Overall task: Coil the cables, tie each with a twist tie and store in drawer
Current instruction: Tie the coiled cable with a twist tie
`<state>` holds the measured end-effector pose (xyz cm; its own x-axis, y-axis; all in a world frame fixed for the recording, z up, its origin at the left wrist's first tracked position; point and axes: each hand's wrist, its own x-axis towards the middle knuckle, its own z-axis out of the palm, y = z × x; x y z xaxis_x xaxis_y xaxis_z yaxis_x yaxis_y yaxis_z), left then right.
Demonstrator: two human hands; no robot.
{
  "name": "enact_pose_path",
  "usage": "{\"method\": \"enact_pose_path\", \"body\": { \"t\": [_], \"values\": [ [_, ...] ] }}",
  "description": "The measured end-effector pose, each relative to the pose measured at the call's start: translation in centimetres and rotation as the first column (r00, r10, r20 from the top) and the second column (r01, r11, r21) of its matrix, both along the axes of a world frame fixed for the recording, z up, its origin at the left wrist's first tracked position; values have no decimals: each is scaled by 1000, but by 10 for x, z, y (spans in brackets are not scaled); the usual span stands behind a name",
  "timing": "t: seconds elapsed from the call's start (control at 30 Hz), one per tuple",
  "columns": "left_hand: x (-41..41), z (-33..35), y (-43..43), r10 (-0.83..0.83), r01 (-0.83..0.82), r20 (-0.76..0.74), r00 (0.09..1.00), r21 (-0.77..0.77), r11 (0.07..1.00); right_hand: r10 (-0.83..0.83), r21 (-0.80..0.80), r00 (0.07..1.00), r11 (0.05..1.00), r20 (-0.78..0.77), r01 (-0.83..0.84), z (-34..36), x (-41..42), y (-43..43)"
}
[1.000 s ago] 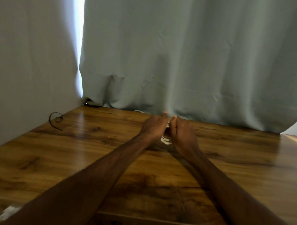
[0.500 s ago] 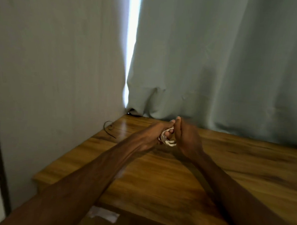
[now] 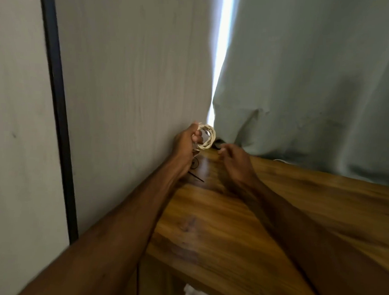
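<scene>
Head view looks down along two bare forearms to the far left corner of one brown wood-grain counter (image 3: pixel 275 206). One cream-white cable wound into a small round coil (image 3: pixel 208 136) is held in the air above that corner of the counter, clear of its surface; it has several turns, too blurred to count. One left hand (image 3: pixel 185 141) grips the coil at its left side, with the fingers curled round the strands. One right hand (image 3: pixel 234 163) hovers low over the counter's back edge, just right of the coil and apart from it. Its fingers are loosely curled, with the thumb and forefinger tips close together, and I cannot tell whether they pinch anything. One thin dark wire (image 3: pixel 195 167) with a small curl lies on the counter by its left edge, partly hidden under the left wrist. At the counter's far corner sits one small dark object (image 3: pixel 218 145), too dim to identify. Behind the counter hangs one grey-green fabric curtain (image 3: pixel 314 85), its hem reaching the back edge, and one short bit of white cord (image 3: pixel 277 160) shows at that hem. Left of the counter stands one pale wood-grain panel (image 3: pixel 136 78), with one black vertical strip (image 3: pixel 56 119) farther left. One bright slit of daylight (image 3: pixel 222 48) shows above the counter's far corner, between panel and curtain. Below the counter's near edge one crumpled white scrap (image 3: pixel 190 294) is visible.
</scene>
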<state>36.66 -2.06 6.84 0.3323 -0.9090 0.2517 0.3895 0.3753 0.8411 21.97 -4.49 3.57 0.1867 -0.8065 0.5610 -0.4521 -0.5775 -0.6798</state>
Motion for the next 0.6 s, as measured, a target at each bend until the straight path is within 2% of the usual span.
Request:
{"method": "enact_pose_path", "body": {
  "t": [0.1,0.3,0.43,0.6],
  "values": [
    [8,0,6,60,-60,135,989,-2,998,92,76,983,994,-159,-81,-10,22,-6],
    [10,-2,11,58,-58,171,983,-5,998,156,-41,932,983,-328,-179,-18,54,-17],
    [7,-3,16,105,-109,215,971,7,994,93,-76,933,989,-347,-127,-20,52,-17],
    [6,-4,21,115,-125,248,962,25,992,114,-73,933,986,-341,-147,-18,23,-11]
  ]
}}
